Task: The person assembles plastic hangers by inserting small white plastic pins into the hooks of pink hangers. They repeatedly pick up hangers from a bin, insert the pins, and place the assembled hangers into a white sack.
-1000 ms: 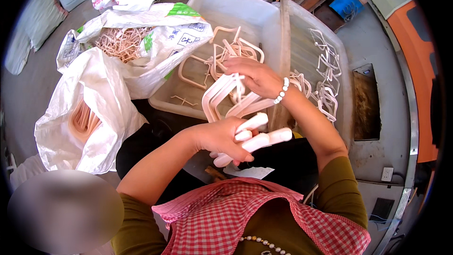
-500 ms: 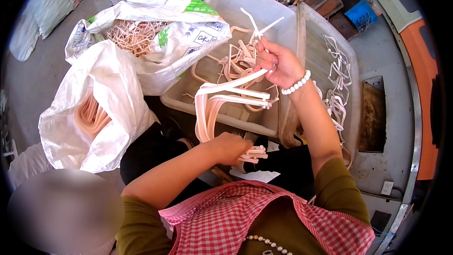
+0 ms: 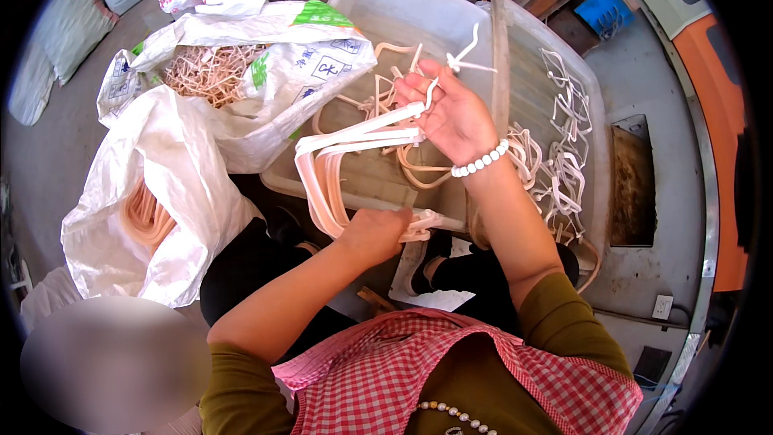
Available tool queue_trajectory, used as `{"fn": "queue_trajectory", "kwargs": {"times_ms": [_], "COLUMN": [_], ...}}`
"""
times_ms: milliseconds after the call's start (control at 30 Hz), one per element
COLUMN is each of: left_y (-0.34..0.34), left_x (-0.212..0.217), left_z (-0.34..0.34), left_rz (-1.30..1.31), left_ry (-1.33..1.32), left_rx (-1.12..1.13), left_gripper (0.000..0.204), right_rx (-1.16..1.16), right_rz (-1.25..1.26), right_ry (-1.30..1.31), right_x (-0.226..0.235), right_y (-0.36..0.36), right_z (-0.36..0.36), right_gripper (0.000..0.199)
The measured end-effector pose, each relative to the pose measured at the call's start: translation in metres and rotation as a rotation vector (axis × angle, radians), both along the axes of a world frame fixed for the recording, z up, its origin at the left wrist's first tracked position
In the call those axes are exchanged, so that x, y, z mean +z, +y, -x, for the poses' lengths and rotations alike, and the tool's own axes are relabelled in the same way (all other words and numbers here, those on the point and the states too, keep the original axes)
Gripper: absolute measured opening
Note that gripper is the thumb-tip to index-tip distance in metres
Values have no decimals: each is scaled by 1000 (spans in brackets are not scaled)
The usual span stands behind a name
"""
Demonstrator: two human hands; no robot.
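My left hand (image 3: 377, 234) is closed around the near ends of several pale pink, U-shaped plastic strips (image 3: 324, 173), whose bends point left and whose far ends reach toward my right hand. With palm turned up and fingers partly curled, my right hand (image 3: 457, 119) holds a thin white branched plastic piece (image 3: 456, 64). One arm of that piece runs down across the fingers to the end of the uppermost strip; whether the two are joined there I cannot tell. Both hands are over the near part of a translucent plastic tub (image 3: 362, 12).
Loose pink strips and branched pieces lie in the tub. A second tub (image 3: 501, 40) on its right holds white bent pieces (image 3: 568, 165). To the left, one white sack (image 3: 201, 217) contains pink strips (image 3: 146, 216), another sack (image 3: 278, 28) thin scraps (image 3: 211, 72). A blurred patch hides the lower left.
My right hand has turned palm up, its fingers loosened, with the branched piece tilted to the right. The strip bundle and my left hand have shifted left. The whole view has moved slightly.
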State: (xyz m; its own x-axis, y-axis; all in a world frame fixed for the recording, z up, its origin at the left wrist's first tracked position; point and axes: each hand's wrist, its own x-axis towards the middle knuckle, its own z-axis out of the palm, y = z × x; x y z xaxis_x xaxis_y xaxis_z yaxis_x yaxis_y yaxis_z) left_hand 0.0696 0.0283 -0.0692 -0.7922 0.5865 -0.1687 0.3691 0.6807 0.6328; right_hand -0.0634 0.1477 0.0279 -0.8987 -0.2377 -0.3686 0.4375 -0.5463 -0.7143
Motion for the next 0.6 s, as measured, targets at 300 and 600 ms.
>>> {"fn": "queue_trajectory", "kwargs": {"times_ms": [300,600], "left_y": [-15,-5], "left_x": [-26,-8], "left_z": [6,5], "left_rz": [-133,-270], "left_ry": [100,-192], "left_rx": [17,166], "left_gripper": [45,41], "right_rx": [407,-198], "right_rz": [428,-77], "right_ry": [-105,995], "right_x": [10,104], "right_y": [18,24], "right_z": [-42,-29], "right_gripper": [21,27]}}
